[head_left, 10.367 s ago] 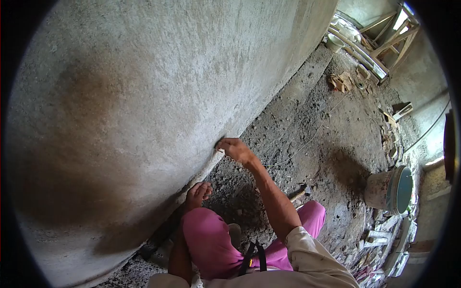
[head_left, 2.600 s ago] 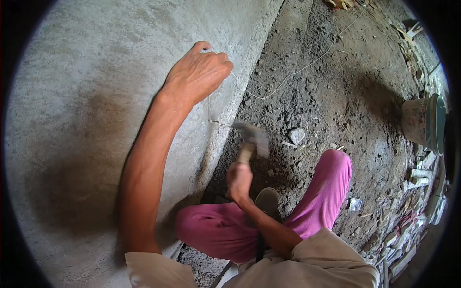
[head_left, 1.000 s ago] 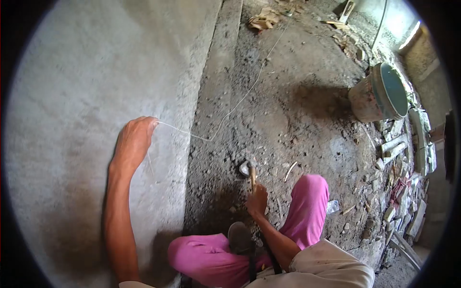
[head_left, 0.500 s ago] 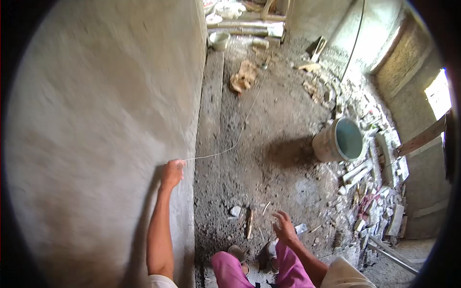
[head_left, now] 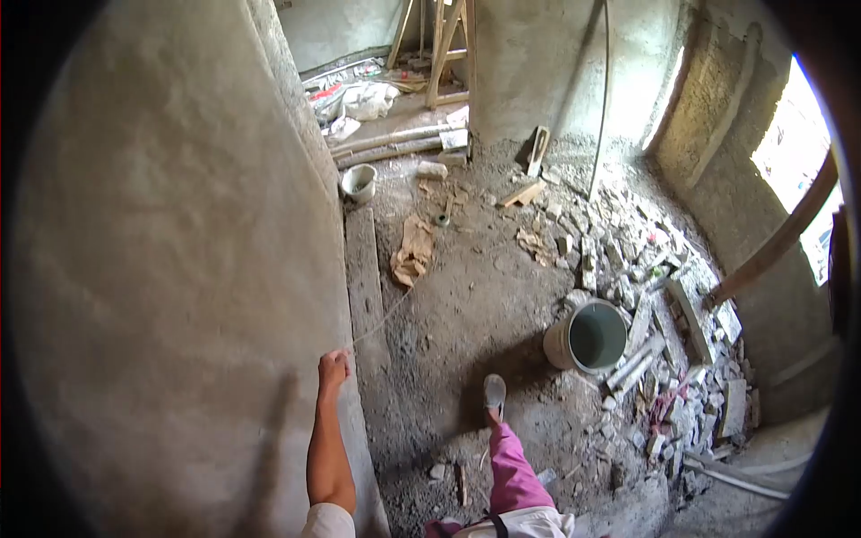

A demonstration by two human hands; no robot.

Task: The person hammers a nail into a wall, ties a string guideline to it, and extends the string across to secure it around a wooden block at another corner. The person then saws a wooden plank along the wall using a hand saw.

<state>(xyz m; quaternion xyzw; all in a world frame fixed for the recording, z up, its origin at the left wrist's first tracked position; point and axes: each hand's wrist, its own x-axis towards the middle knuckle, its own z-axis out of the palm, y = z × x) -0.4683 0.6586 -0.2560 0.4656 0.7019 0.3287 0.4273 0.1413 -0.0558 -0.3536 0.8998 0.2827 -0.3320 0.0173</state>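
My left hand (head_left: 334,368) is closed in a pinch, held out in front of the plastered wall (head_left: 197,269). Between its fingers is one end of a thin pale string (head_left: 387,316). The string slants away over a wooden plank (head_left: 363,269) toward crumpled brown paper (head_left: 413,252) on the dirt floor, where its far end gets hard to follow. Near the paper lies a small round greenish thing (head_left: 442,219), too small to name. My right hand is out of the picture.
A large bucket (head_left: 558,344) stands right of my stepping foot (head_left: 494,391). Broken bricks and rubble (head_left: 646,296) line the right wall, where a slanted wooden beam (head_left: 780,235) leans. A smaller bucket (head_left: 358,184) and wooden poles (head_left: 395,146) are by the doorway.
My view has tilted up and moved forward, with one foot now stepping out. My left hand still pinches the string. The right hand has left the view.
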